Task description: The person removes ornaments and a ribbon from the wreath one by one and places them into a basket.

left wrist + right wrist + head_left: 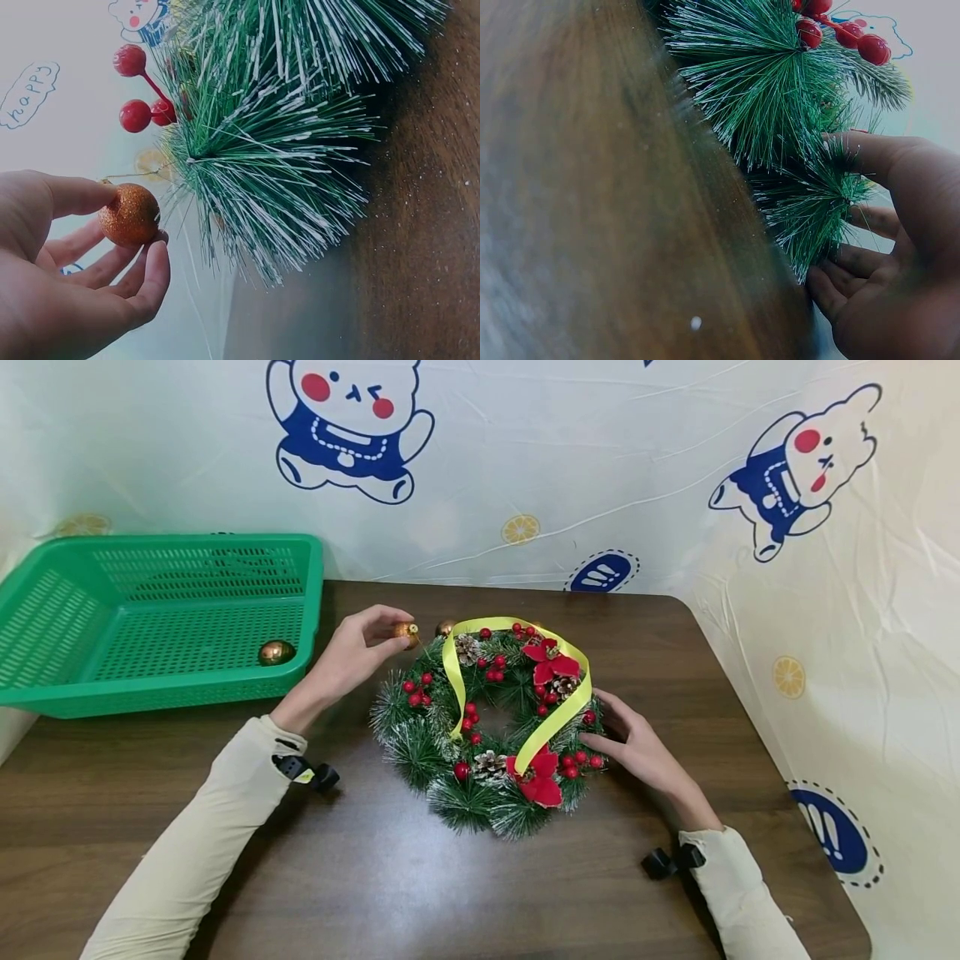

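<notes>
A green pine wreath with frosted tips, red berries, pinecones and red flowers lies on the brown table. A yellow ribbon loops over it. At its upper left, my left hand pinches a small copper glitter bauble between thumb and fingers. From the bauble's cap a thin thread runs toward the pine needles in the left wrist view. My right hand grips the wreath's right edge, thumb over the needles and fingers at the outer side. Another bauble shows at the wreath's back edge, partly hidden.
A green plastic basket stands at the table's left, with one shiny bronze bauble inside. Behind the table hangs a white printed sheet, which also covers the right side.
</notes>
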Tool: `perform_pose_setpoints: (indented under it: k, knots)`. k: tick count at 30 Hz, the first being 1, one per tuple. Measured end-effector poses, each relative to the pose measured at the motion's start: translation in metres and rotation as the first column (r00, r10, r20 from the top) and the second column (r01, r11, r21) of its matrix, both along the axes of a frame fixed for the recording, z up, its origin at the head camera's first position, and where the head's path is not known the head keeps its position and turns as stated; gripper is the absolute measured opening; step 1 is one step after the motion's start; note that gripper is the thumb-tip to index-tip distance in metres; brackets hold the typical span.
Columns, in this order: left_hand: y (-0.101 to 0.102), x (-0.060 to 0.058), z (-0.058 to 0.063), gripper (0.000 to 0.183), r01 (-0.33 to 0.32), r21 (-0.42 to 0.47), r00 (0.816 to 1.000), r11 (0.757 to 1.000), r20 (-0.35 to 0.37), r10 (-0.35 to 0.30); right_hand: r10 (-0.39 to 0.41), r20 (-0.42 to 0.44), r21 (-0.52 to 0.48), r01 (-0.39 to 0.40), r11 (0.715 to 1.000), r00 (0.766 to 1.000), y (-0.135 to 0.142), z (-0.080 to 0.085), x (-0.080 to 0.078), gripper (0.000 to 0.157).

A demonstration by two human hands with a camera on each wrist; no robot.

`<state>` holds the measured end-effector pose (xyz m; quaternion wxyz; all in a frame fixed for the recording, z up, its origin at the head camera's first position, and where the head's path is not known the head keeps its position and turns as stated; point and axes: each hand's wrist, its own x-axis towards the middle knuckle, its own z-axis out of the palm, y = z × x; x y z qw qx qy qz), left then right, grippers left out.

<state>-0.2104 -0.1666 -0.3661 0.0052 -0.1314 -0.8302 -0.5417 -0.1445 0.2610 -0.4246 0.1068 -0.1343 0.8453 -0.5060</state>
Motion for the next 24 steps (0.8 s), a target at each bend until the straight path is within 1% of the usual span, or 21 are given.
perform_pose_setpoints:
  k: [11,17,24]
  knots:
    - [0.001,0.004,0.007,0.031,0.002,0.015,1.000,1.000,0.015,-0.003,0.000,0.002,-0.010,0.000,1.000,1.000,0.000,0.001,0.001,0.065]
    - [0.001,0.007,0.014,0.031,0.009,0.026,1.000,1.000,-0.005,-0.008,0.004,-0.006,-0.012,-0.004,1.000,1.000,0.000,0.002,0.000,0.065]
    - [-0.002,0.009,0.020,0.031,0.028,0.100,0.999,0.995,-0.026,-0.025,0.008,-0.005,-0.016,-0.008,1.000,1.000,0.000,0.001,0.000,0.064]
